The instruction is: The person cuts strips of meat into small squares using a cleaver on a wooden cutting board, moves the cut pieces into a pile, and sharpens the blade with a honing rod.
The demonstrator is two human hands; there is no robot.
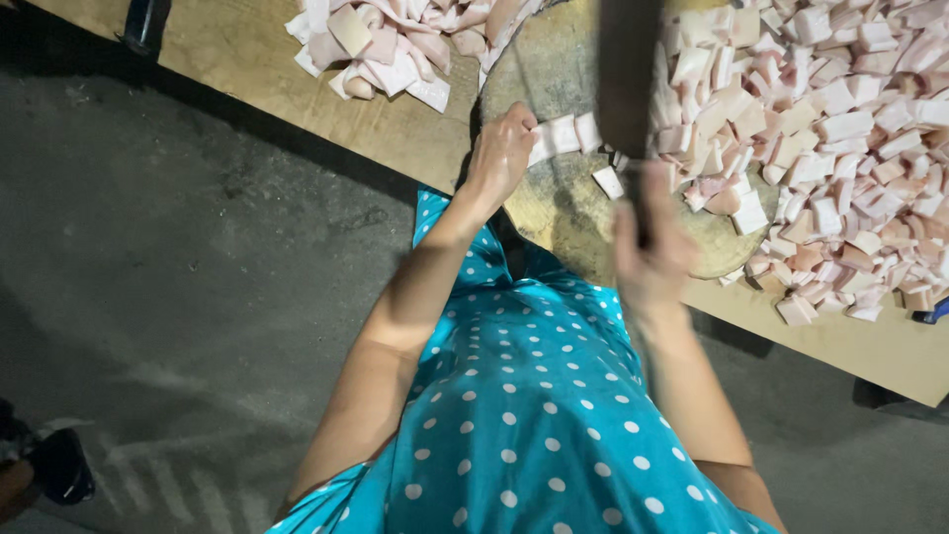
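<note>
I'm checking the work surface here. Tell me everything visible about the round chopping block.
The chopping block is a thick round slab that looks like worn wood, pale brown and scuffed. It lies flat on the plank table, near its front edge. The left hand presses a strip of meat onto it; the right hand holds a cleaver above it. Cut cubes crowd its right side.

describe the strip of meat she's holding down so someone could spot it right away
Start at the round wooden chopping block on the wooden table. Near its middle, the left hand presses down a short pale pink strip of meat, just left of the cleaver that the right hand grips. Unlike the loose heaps of cut cubes to the right, it lies alone as a connected row under the fingers.
</note>
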